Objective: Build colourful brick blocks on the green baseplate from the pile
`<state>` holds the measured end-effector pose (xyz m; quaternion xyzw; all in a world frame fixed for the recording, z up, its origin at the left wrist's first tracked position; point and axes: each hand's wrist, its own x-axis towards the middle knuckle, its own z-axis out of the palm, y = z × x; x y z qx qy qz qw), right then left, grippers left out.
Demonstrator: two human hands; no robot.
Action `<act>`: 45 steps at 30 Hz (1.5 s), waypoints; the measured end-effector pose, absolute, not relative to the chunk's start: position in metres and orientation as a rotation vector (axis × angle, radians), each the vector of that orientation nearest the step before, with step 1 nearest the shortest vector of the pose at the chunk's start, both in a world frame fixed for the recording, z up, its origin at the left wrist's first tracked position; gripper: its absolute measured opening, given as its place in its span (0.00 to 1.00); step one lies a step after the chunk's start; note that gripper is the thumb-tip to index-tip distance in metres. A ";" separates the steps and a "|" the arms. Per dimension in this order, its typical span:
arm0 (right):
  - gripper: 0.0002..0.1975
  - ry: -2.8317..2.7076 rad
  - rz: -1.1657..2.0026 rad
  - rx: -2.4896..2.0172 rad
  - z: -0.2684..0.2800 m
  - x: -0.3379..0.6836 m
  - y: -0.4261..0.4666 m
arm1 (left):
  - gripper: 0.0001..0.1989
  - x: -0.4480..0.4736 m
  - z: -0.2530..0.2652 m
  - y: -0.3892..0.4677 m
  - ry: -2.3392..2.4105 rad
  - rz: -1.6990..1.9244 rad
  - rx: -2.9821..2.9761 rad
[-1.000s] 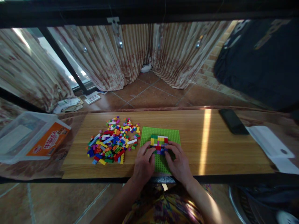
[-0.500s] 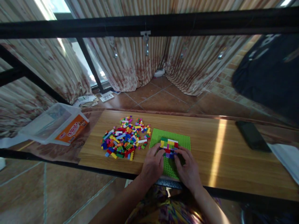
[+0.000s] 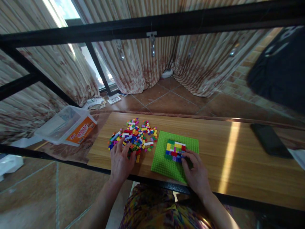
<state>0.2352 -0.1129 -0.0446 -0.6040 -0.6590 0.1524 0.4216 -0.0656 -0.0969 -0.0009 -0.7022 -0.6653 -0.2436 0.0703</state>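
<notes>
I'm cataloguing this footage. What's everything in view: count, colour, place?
Wooden tabletop: one, brown, lower middle
Baseplate: one, green, on the tabletop
Brick build: one, multicoloured, on the baseplate
Loose bricks: many, multicoloured, left of the baseplate
Box: one, clear with orange label, left of the tabletop
Phone: one, black, tabletop's right side
Papers: several, mostly white, floor beyond
Curtains: several, striped beige, background
Bars: several, black, upper view
Fabric: one, dark, upper right
White items: several, side edges, unclear
Left hand: one, at the loose bricks
Right hand: one, at the brick build
</notes>
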 end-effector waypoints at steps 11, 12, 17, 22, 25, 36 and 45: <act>0.09 -1.650 0.399 -1.524 -0.043 0.235 -0.113 | 0.10 -0.066 -0.013 -0.090 -2.038 -0.692 -2.134; 0.09 -1.650 0.392 -1.524 -0.043 0.235 -0.113 | 0.09 -0.065 -0.013 -0.089 -2.043 -0.694 -2.136; 0.09 -1.662 0.405 -1.522 -0.043 0.235 -0.113 | 0.07 -0.059 -0.013 -0.086 -2.028 -0.761 -2.136; 0.09 -1.648 0.425 -1.547 -0.044 0.235 -0.114 | 0.07 -0.057 -0.015 -0.085 -2.013 -0.787 -2.140; 0.10 -1.641 0.436 -1.548 -0.043 0.235 -0.115 | 0.08 -0.057 -0.017 -0.084 -2.011 -0.773 -2.152; 0.09 -1.631 0.433 -1.543 -0.044 0.234 -0.114 | 0.06 -0.055 -0.018 -0.079 -1.924 -0.871 -2.166; 0.07 -1.638 0.386 -1.515 -0.043 0.234 -0.113 | 0.04 -0.001 -0.001 -0.095 -1.751 -1.236 -2.415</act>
